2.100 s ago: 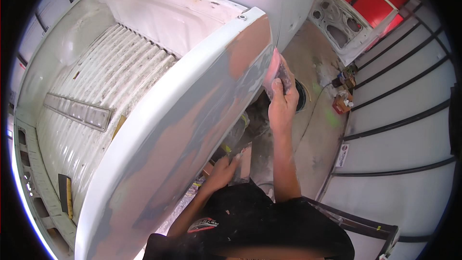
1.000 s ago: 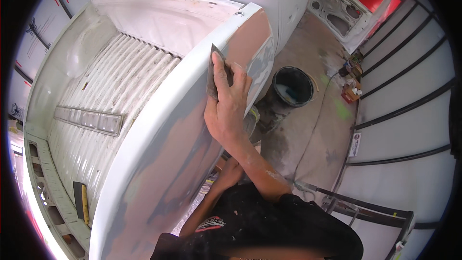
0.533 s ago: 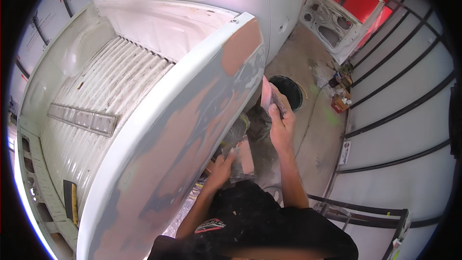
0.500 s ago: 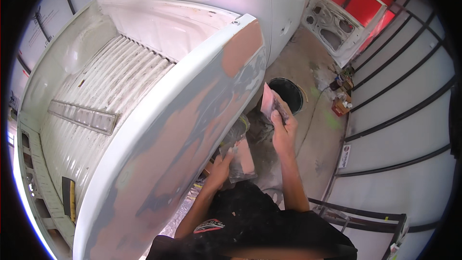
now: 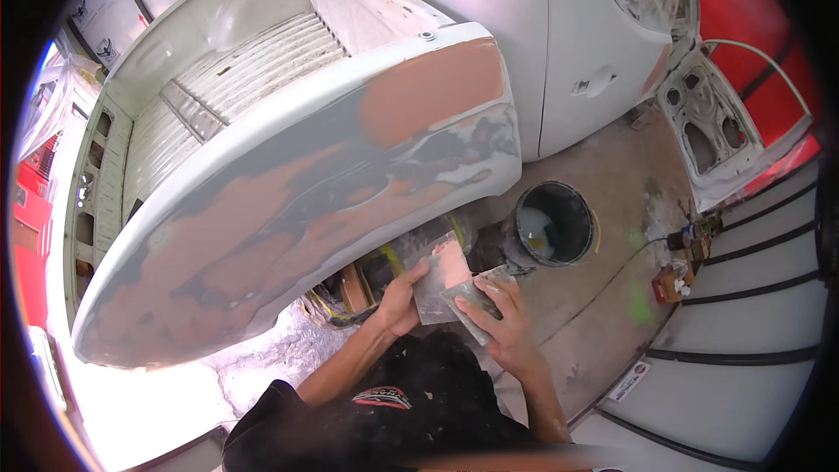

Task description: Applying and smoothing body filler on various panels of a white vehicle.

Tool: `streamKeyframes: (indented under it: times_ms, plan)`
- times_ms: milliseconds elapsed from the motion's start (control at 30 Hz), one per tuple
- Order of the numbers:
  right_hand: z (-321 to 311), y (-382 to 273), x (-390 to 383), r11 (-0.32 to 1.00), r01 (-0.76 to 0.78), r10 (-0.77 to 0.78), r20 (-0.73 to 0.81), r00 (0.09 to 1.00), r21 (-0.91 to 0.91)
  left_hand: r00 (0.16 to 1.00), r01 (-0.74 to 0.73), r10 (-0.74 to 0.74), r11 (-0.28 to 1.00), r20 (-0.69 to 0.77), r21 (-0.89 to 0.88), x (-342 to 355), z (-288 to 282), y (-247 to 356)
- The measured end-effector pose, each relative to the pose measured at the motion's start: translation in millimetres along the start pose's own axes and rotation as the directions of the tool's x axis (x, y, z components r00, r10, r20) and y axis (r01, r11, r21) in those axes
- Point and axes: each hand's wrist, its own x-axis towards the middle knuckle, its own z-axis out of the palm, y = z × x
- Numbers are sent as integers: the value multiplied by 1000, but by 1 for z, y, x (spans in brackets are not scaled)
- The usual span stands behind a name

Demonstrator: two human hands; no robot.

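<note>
My left hand [image 5: 402, 304] grips the edge of a thin, see-through mixing board [image 5: 430, 304]. A thick smear of pink body filler [image 5: 451, 264] lies across it. My right hand [image 5: 509, 325] holds a wide, flat greyish spreader [image 5: 469, 316], its fingers spread over the top face. The spreader's edge meets the board beside the filler; whether they press together I cannot tell. Ahead and left curves the truck bed's side panel [image 5: 262, 227], blotched grey, pink and white. Near its far upper end is a smooth pink filler patch [image 5: 428, 92]. Both hands are apart from the panel.
A black bucket [image 5: 572, 210] with cloudy liquid stands on the floor beyond my right hand. Farther right, a stripped car door [image 5: 717, 122] leans near red sheeting. A cord and a small red box [image 5: 671, 284] lie near the ribbed wall [image 5: 743, 315].
My right hand has come down and left from its raised position, bringing the spreader to the board. The view has swung right, showing more of the bucket and cab.
</note>
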Motion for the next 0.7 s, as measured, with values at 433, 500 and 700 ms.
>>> streamKeyframes:
  times_ms: [433,500,700]
  plan:
    - [-47,137,64,540,-229,566,-147,811,810,989,-101,110,990,101,-95,-12,-25,-17]
    - [-57,133,94,428,-138,647,-196,737,893,987,-120,129,988,95,-93,-12,-21,-22]
    - [-88,122,177,305,-31,573,-158,804,952,996,-35,42,996,74,-88,1,-9,-19]
